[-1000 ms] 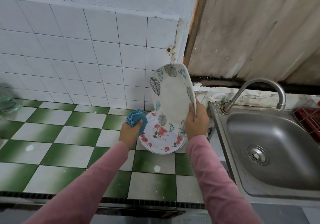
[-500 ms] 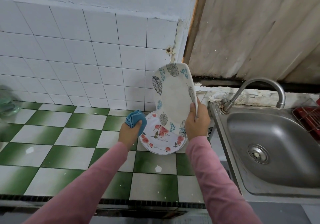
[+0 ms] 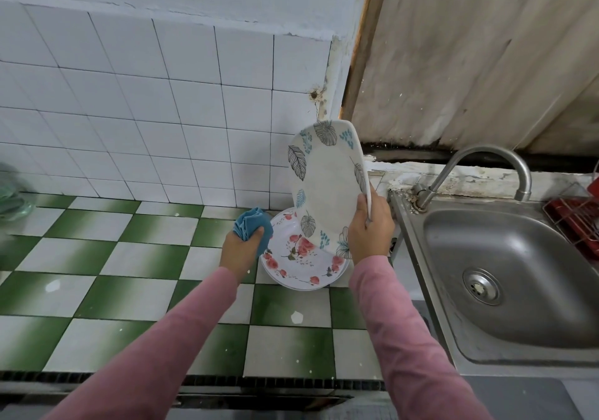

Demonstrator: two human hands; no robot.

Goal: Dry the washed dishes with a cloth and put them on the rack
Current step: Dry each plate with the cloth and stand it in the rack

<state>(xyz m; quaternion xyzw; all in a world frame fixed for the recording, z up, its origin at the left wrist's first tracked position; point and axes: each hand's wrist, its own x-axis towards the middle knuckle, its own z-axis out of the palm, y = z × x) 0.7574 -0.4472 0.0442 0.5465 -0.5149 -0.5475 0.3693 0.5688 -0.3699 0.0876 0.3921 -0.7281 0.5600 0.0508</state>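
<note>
Right hand (image 3: 369, 225) grips the leaf-print plate (image 3: 327, 186) by its lower right edge, thumb on the face. The plate is held up on edge and tilted, just left of the sink (image 3: 505, 257), and its low corner hangs over the floral plates (image 3: 298, 267) stacked on the worktop (image 3: 129, 257). Left hand (image 3: 240, 251) is clenched round a bunched blue cloth (image 3: 252, 225), further left of the sink. The cloth is apart from the leaf plate; cannot tell if it touches the floral stack. Judged step: the wipe of the leaf plate is about to begin, not yet in contact.

Risks:
- The plate is held at the edge by one hand and is likely wet. It could slip and drop onto the floral stack, chipping both.
- A hard cloth push from the side away from the sink could lever the plate out of the pinch. Support it from behind or wipe lightly.
- The red rack (image 3: 580, 215) sits on the far side of the sink, cut off by the frame, so free slots cannot be told.
- The tap (image 3: 486, 160) arches over the back of the sink, between plate and rack. A swing across could clip the spout.
- The floral plates still wait undried, it seems.

Around: white tiled wall (image 3: 162, 111) behind the worktop, left of the sink. A blurred green thing (image 3: 9, 192) sits far left of the sink, unidentifiable.
</note>
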